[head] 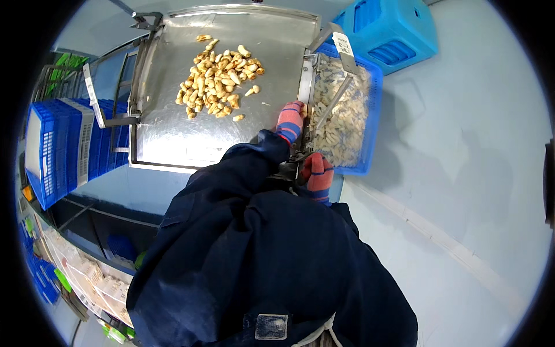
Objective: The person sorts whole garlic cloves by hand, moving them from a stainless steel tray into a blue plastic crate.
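Note:
My left hand point(290, 118), in a pink-and-blue striped knit glove, is at the right edge of a stainless steel table point(173, 143). Its fingers are closed on a pale mushroom piece point(304, 111), mostly hidden. Nearer my body, my right hand point(319, 173), in a matching glove, is curled around what looks like the handle of a metal cutter point(301, 157) fixed along that edge. A loose pile of whole, brown-and-cream mushrooms point(217, 80) lies on the table, up and left of my left hand. Beside the cutter, a blue plastic basket point(376, 99) holds many thin pale slices point(336, 130).
Metal brackets point(342, 47) rise over the basket, one with a written label. A turquoise plastic stool point(390, 30) stands behind it. Stacked blue crates point(73, 143) are left of the table, near another bracket point(95, 97). White boxes point(102, 277) lie at lower left.

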A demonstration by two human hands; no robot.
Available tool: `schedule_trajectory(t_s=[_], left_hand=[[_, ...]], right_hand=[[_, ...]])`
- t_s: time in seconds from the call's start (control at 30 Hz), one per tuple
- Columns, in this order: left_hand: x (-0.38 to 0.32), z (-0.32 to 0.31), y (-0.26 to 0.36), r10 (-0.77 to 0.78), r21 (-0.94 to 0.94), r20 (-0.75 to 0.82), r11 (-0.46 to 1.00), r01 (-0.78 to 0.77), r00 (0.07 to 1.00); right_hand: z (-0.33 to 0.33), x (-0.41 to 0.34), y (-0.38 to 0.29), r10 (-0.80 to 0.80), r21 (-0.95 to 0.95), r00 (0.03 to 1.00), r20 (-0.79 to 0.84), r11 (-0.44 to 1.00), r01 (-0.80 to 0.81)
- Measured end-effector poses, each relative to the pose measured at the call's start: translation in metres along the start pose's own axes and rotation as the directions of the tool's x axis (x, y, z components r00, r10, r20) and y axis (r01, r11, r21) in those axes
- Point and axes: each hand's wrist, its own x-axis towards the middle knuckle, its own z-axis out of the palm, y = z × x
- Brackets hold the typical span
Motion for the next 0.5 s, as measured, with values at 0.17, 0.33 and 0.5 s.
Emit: schedule_trajectory(t_s=[0.17, 0.33, 0.5], left_hand=[[0.002, 0.001, -0.002, -0.040, -0.160, 0.050, 0.986, 0.048, 0.998], [-0.002, 0.001, -0.007, -0.047, -0.162, 0.085, 0.985, 0.060, 0.995], [0.008, 0.012, -0.026, -0.076, -0.275, 0.120, 0.956, 0.107, 0.990]], right_hand=[[-0.015, 0.008, 0.067, -0.100, -0.048, 0.994, -0.044, 0.994, 0.098], [0.003, -0.002, 0.001, -0.034, 0.070, 0.993, -0.110, 0.997, 0.042], [-0.004, 0.003, 0.043, -0.027, -0.017, 0.995, -0.094, 1.000, 0.025]])
